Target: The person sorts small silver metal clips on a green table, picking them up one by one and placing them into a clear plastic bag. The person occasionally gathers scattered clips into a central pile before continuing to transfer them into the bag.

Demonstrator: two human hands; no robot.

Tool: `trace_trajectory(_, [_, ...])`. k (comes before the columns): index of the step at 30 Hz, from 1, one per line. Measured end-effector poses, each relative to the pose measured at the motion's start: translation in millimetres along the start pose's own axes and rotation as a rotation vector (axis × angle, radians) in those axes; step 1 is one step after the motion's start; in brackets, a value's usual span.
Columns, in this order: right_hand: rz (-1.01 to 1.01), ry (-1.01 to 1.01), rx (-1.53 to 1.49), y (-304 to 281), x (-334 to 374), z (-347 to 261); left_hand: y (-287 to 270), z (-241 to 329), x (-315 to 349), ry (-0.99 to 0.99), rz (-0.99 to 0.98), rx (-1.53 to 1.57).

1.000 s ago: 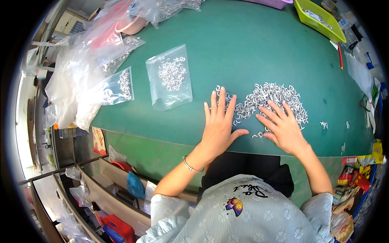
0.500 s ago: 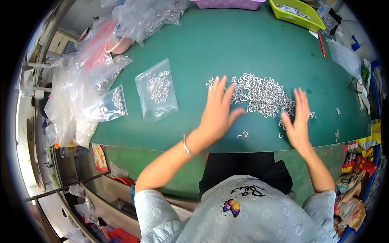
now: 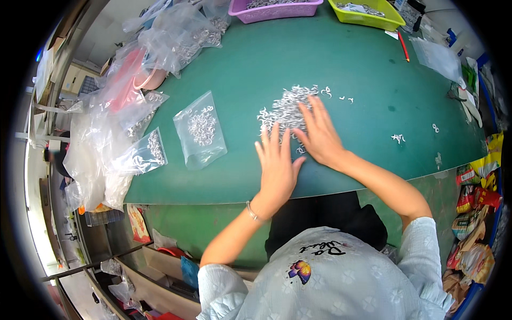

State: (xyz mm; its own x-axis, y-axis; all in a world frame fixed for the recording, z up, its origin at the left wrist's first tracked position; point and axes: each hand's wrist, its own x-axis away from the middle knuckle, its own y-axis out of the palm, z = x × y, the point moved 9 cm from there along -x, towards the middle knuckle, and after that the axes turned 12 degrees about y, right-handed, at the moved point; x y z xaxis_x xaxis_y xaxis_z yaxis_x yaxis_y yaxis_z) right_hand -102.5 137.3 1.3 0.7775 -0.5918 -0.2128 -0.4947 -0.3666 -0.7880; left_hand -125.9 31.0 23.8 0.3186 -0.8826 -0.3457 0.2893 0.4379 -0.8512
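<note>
A pile of small silver C-shaped metal pieces (image 3: 288,109) lies on the green table (image 3: 352,64). My left hand (image 3: 277,165) is at the near edge of the pile, fingers spread, fingertips by the pieces. My right hand (image 3: 322,136) lies over the pile's right side with its fingers stretched out, covering part of it. Neither hand grips anything. A clear plastic bag (image 3: 200,130) with similar pieces inside lies flat to the left. A few loose pieces (image 3: 398,138) are scattered at the right.
More filled clear bags (image 3: 176,45) are heaped along the left edge around a pink bowl (image 3: 151,80). A purple tray (image 3: 277,10) and a yellow-green tray (image 3: 368,15) holding metal parts stand at the far side. A red pencil (image 3: 403,47) lies at far right.
My right hand has swept left across the table, bringing the pieces into a tighter pile further left. My left hand has shifted slightly nearer to me. The view has turned a little.
</note>
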Motion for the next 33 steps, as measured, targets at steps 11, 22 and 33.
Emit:
trace_trajectory(11, [-1.394, 0.140, -1.038, -62, 181, 49, 155, -100, 459, -1.039, -0.100, 0.581])
trace_trajectory(22, [-1.079, 1.090, -0.823, 115, 453, 355, 188, -64, 513, -1.223, -0.853, 0.573])
trace_trajectory(33, [-1.151, 1.217, -0.702, 161, 435, 338, 167, -51, 471, -1.239, -0.984, 0.471])
